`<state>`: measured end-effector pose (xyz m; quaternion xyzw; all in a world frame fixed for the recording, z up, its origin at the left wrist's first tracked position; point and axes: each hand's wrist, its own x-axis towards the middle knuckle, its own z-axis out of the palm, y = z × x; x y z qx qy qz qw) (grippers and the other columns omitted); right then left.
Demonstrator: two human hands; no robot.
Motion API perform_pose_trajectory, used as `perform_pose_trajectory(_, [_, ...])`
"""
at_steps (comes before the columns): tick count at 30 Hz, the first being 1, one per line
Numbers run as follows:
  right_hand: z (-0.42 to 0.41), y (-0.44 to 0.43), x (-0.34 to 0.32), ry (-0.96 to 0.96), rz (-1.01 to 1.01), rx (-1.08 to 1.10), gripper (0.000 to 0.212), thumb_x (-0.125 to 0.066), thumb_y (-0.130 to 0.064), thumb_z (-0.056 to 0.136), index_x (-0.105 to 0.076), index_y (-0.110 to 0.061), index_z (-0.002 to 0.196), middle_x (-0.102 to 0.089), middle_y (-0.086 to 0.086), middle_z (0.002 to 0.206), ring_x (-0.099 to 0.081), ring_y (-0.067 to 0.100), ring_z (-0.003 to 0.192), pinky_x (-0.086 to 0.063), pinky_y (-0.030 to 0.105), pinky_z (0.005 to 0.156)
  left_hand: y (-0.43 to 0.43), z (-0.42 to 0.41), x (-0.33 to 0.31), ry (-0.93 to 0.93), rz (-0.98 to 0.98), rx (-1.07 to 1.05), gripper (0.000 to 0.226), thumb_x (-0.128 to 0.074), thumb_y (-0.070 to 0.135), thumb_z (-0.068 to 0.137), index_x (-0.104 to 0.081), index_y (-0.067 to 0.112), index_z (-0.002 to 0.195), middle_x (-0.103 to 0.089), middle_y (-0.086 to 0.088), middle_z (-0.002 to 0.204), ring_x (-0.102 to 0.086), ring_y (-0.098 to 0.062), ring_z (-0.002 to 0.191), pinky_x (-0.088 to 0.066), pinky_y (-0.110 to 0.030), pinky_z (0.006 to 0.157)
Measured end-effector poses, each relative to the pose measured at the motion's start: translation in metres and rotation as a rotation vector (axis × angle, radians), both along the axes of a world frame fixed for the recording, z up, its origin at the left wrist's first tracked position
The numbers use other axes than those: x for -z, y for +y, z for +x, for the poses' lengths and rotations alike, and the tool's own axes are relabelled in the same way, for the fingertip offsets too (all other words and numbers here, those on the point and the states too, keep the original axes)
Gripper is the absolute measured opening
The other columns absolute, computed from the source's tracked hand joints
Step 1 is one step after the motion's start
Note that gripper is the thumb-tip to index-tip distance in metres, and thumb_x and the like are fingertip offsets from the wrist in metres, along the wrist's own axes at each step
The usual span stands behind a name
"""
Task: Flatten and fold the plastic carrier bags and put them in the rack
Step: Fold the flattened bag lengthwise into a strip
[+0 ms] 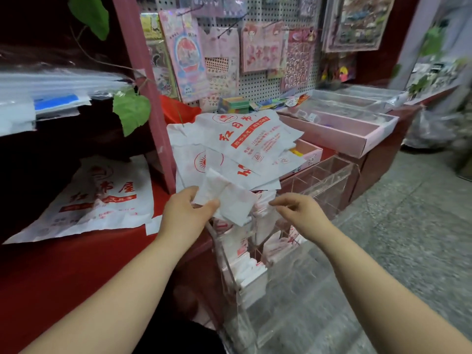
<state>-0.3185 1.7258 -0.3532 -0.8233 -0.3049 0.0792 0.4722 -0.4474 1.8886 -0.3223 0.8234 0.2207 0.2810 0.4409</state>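
Note:
My left hand (187,212) pinches a small folded white carrier bag (228,200) between thumb and fingers, holding it above the clear acrylic rack (324,180). My right hand (297,212) hovers just right of the folded bag with its fingers loosely curled, holding nothing that I can see. Folded bags (246,264) fill the rack's near compartments. A pile of unfolded white bags with red print (250,139) lies behind the rack. One more flat bag (99,200) lies on the red counter (76,264) at the left.
A pink post (143,80) stands at the counter's back, with a pegboard (255,83) of stickers behind. Pink trays (339,129) and clear boxes sit at the right. Green leaves (131,112) hang over the left shelf. Grey floor (383,251) lies to the right.

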Motion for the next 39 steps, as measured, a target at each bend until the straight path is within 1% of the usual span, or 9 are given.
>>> perform_pose_trajectory(3, [0.023, 0.017, -0.006, -0.099, -0.100, -0.027, 0.026, -0.049, 0.002, 0.087, -0.069, -0.007, 0.103, -0.064, 0.003, 0.108, -0.056, 0.014, 0.103, -0.037, 0.014, 0.082, 0.009, 0.012, -0.001, 0.022, 0.014, -0.046, 0.014, -0.066, 0.013, 0.082, -0.056, 0.020, 0.075, -0.054, 0.011, 0.064, -0.052, -0.010, 0.060, -0.039, -0.010, 0.051])
perform_pose_trajectory(7, [0.045, 0.034, -0.001, -0.191, -0.266, -0.060, 0.034, -0.049, -0.004, 0.086, -0.067, -0.018, 0.110, -0.063, 0.006, 0.118, -0.055, 0.019, 0.112, -0.039, 0.025, 0.099, 0.021, 0.024, 0.005, 0.046, -0.018, -0.073, 0.020, -0.066, 0.013, 0.082, -0.056, 0.026, 0.070, -0.061, 0.005, 0.067, -0.060, -0.023, 0.067, -0.054, -0.044, 0.073])
perform_pose_trajectory(9, [0.051, 0.037, 0.001, -0.218, -0.333, -0.071, 0.034, -0.047, -0.011, 0.089, -0.062, -0.024, 0.117, -0.059, 0.008, 0.120, -0.049, 0.022, 0.118, -0.035, 0.034, 0.104, 0.023, 0.028, 0.005, 0.049, -0.017, -0.075, 0.006, -0.065, 0.014, 0.083, -0.061, 0.017, 0.080, -0.061, 0.003, 0.070, -0.061, -0.025, 0.069, -0.053, -0.040, 0.072])
perform_pose_trajectory(13, [0.055, 0.035, -0.001, -0.381, -0.463, -0.108, 0.034, -0.041, -0.017, 0.094, -0.056, -0.024, 0.123, -0.058, -0.004, 0.124, -0.036, 0.019, 0.123, -0.021, 0.027, 0.097, 0.024, 0.037, 0.005, 0.028, -0.001, -0.092, 0.004, -0.064, 0.015, 0.084, -0.061, 0.016, 0.083, -0.059, 0.006, 0.070, -0.060, -0.022, 0.069, -0.043, -0.024, 0.058])
perform_pose_trajectory(19, [0.049, 0.028, 0.001, -0.457, -0.391, -0.178, 0.030, -0.044, -0.018, 0.091, -0.067, -0.014, 0.109, -0.065, -0.002, 0.115, -0.047, 0.021, 0.115, -0.033, 0.030, 0.100, 0.011, 0.058, 0.000, -0.003, 0.045, -0.070, 0.009, -0.063, 0.016, 0.084, -0.056, 0.019, 0.081, -0.054, 0.011, 0.065, -0.055, -0.013, 0.061, -0.036, -0.021, 0.053])
perform_pose_trajectory(29, [0.040, 0.008, 0.005, -0.258, -0.269, -0.157, 0.031, -0.046, 0.002, 0.084, -0.066, -0.008, 0.104, -0.054, -0.005, 0.096, -0.046, 0.013, 0.110, -0.027, 0.012, 0.084, -0.013, 0.085, 0.005, 0.114, 0.213, -0.002, 0.019, -0.053, 0.019, 0.088, -0.048, 0.019, 0.070, -0.047, 0.002, 0.064, -0.048, -0.026, 0.071, -0.031, -0.024, 0.053])
perform_pose_trajectory(31, [0.038, 0.006, 0.007, -0.252, -0.251, -0.161, 0.034, -0.043, -0.006, 0.080, -0.065, -0.009, 0.106, -0.054, -0.008, 0.097, -0.046, 0.011, 0.108, -0.027, 0.013, 0.085, -0.019, 0.086, 0.007, 0.164, 0.266, 0.034, 0.028, -0.051, 0.020, 0.088, -0.040, 0.022, 0.062, -0.045, 0.002, 0.062, -0.046, -0.026, 0.070, -0.030, -0.028, 0.053])
perform_pose_trajectory(35, [0.039, 0.004, 0.010, -0.229, -0.195, -0.146, 0.054, -0.033, -0.017, 0.063, -0.062, -0.009, 0.107, -0.055, -0.009, 0.098, -0.044, 0.005, 0.099, -0.029, 0.014, 0.083, -0.026, 0.080, 0.006, 0.163, 0.323, 0.097, 0.012, -0.052, 0.020, 0.089, -0.058, 0.014, 0.080, -0.061, -0.011, 0.077, -0.055, -0.032, 0.079, -0.041, -0.033, 0.067])
perform_pose_trajectory(39, [0.039, 0.003, 0.013, -0.148, -0.130, -0.119, 0.028, -0.042, -0.007, 0.078, -0.056, -0.015, 0.101, -0.054, -0.011, 0.096, -0.048, 0.007, 0.097, -0.033, 0.010, 0.074, -0.025, 0.079, 0.008, 0.221, 0.338, 0.115, 0.016, -0.050, 0.019, 0.090, -0.053, 0.018, 0.074, -0.052, -0.002, 0.068, -0.051, -0.028, 0.076, -0.036, -0.030, 0.063])
